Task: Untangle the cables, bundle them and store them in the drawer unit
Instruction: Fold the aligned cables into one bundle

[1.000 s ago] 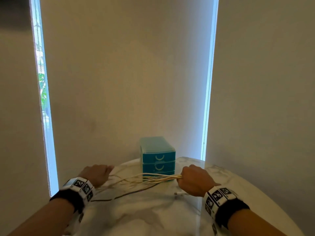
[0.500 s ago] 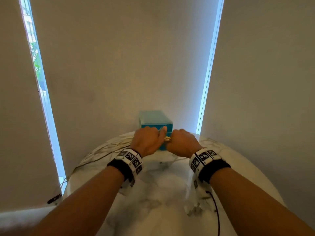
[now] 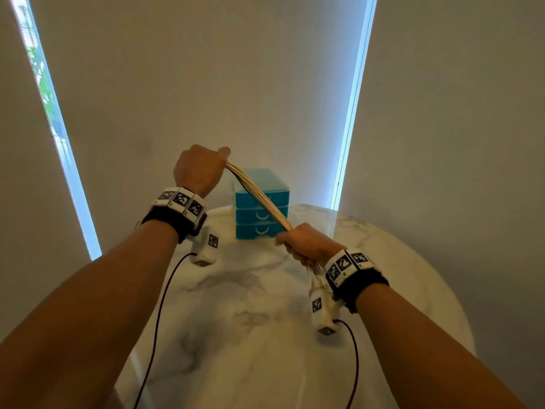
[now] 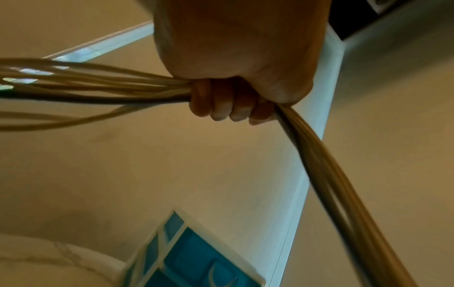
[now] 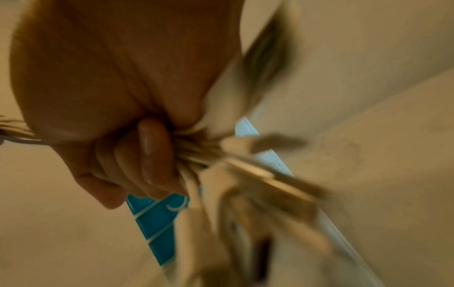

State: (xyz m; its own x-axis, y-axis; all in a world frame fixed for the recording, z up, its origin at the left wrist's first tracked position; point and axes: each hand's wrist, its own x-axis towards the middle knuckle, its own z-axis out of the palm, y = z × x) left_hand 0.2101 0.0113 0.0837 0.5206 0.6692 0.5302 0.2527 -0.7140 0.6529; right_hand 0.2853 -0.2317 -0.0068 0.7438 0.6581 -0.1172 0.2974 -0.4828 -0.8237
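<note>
A bundle of several pale cables (image 3: 259, 196) runs taut and slanted between my two hands, in front of the blue drawer unit (image 3: 261, 206). My left hand (image 3: 200, 169) is raised above the table and grips the upper end in a fist (image 4: 230, 104); loose strands trail off beyond that fist (image 4: 73, 87). My right hand (image 3: 303, 243) is lower, near the table, and grips the other end (image 5: 147, 161). Short cable ends with plugs (image 5: 258, 170) hang blurred below the right fist. The drawer unit's drawers are closed.
The round white marble table (image 3: 241, 320) carries the drawer unit at its far edge, against a beige wall. Bright window strips (image 3: 351, 113) stand left and right. Dark wrist-camera leads (image 3: 156, 320) hang from both wrists over the table.
My hands were together at the drawer unit; now the left has risen and the right has dropped toward me, stretching the cables taut. The strands lying on the table have been lifted off.
</note>
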